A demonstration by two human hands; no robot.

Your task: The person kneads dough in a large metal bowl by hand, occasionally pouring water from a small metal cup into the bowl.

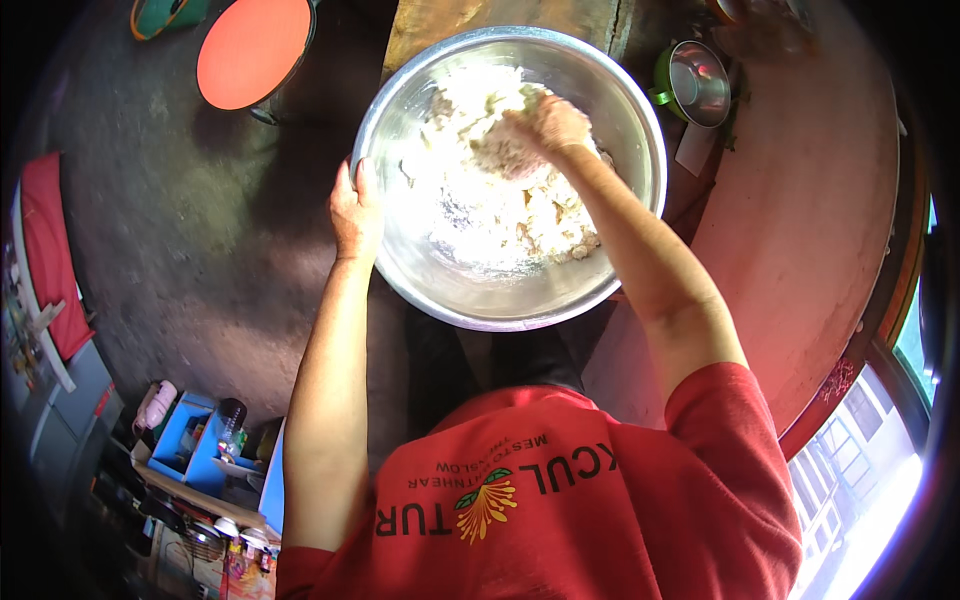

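In front of me is a wide stainless steel bowl (630,157), standing partly over a wooden table. My left hand (355,210) grips its left rim, thumb on the inner side and fingers around the outside. Inside lies a pale, crumbly flour dough (555,217), with loose flour and shaggy lumps. My right hand (553,126) is in the upper part of the bowl, fingers curled into the dough. Its fingertips are blurred and hidden by the mix. Strong light washes out much of the dough.
The wooden table top (435,26) shows behind the bowl. A green-handled metal cup (697,84) stands to the right, near a pale wall (802,187). An orange round-topped stool (255,52) is on the left floor. Lower left is a blue compartmented box (206,457) holding bottles.
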